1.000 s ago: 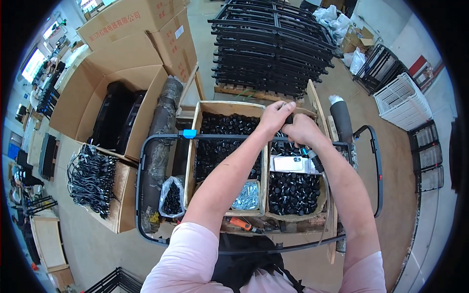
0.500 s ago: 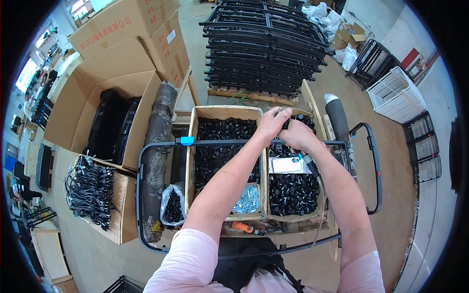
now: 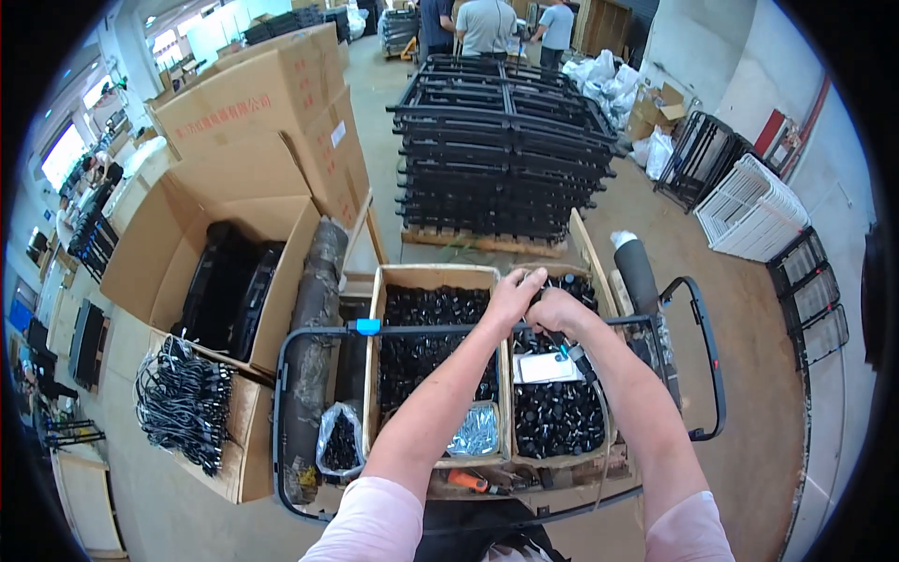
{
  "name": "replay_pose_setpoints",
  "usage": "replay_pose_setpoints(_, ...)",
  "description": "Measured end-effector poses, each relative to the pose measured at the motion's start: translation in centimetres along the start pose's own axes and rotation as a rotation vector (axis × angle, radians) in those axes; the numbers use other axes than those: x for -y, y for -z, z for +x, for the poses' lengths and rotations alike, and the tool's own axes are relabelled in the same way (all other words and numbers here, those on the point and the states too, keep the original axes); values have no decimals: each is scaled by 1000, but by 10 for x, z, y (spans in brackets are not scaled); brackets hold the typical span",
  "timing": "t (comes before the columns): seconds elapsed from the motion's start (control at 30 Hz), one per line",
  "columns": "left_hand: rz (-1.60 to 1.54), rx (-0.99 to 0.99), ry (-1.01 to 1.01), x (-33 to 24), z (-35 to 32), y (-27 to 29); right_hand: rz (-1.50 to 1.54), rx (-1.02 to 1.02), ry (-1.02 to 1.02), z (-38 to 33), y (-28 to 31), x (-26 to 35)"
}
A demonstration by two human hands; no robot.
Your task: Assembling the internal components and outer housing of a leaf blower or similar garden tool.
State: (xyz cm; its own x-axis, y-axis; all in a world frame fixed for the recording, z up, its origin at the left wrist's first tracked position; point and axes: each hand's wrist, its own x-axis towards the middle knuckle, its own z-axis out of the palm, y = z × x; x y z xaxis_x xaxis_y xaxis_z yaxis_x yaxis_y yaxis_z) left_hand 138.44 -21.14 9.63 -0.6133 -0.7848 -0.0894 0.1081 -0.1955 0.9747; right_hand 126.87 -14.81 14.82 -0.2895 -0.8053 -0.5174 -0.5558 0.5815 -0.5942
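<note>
My left hand [image 3: 513, 296] and my right hand [image 3: 560, 312] are close together over the divided wooden tray, just beyond the far bar of a black tubular frame [image 3: 440, 330]. Both hands are closed, fingers bent around something small and dark; its kind is hidden. Black round-headed knobs [image 3: 560, 421] fill the right compartment. A white phone-like slab [image 3: 548, 368] lies on them. Beside my right wrist is a dark tool end [image 3: 578, 356] with a hose; whether it reaches into my hand cannot be told. More black parts [image 3: 433, 304] fill the left compartment.
Silver screws [image 3: 475, 431] sit in a small box, with an orange tool [image 3: 466, 480] below. Left are a bag of black parts [image 3: 341, 442], cable bundles [image 3: 184, 403] and an open carton [image 3: 140, 267]. Stacked black frames [image 3: 506, 159] stand ahead; three people [image 3: 487, 28] are beyond.
The view has tilted up, so the tray and frame appear lower and people come into sight at the back. My hands stay together over the tray's far part.
</note>
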Motion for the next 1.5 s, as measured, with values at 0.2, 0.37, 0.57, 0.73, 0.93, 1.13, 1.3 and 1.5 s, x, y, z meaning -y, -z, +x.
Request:
replay_pose_setpoints(0.2, 76, -267, -130, -3, -56, 13, -49, -31, 20, -4, 1, 9)
replay_pose_setpoints(0.37, 291, -265, -177, 35, -190, 26, 51, -37, 6, -19, 8, 19)
replay_pose_setpoints(0.57, 759, 272, 161, 88, -344, 51, 88, -75, 59, -26, 12, 26)
replay_pose_setpoints(0.73, 941, 636, 466, 136, -397, 66, 63, -112, 89, -71, 25, 35)
replay_pose_setpoints(0.93, 927, 744, 436, 145, -400, 58, -20, -119, 73, -167, 28, 4)
replay_pose_setpoints(1.13, 1111, 885, 413, 130, -403, 50, 60, -111, -30, -254, 7, -69)
replay_pose_setpoints(1.3, 1165, 779, 475, 101, -417, 39, 197, -142, -62, -318, -27, -121)
replay_pose_setpoints(1.5, 1207, 553, 419, 91, -442, 25, 277, -140, -99, -375, -61, -168)
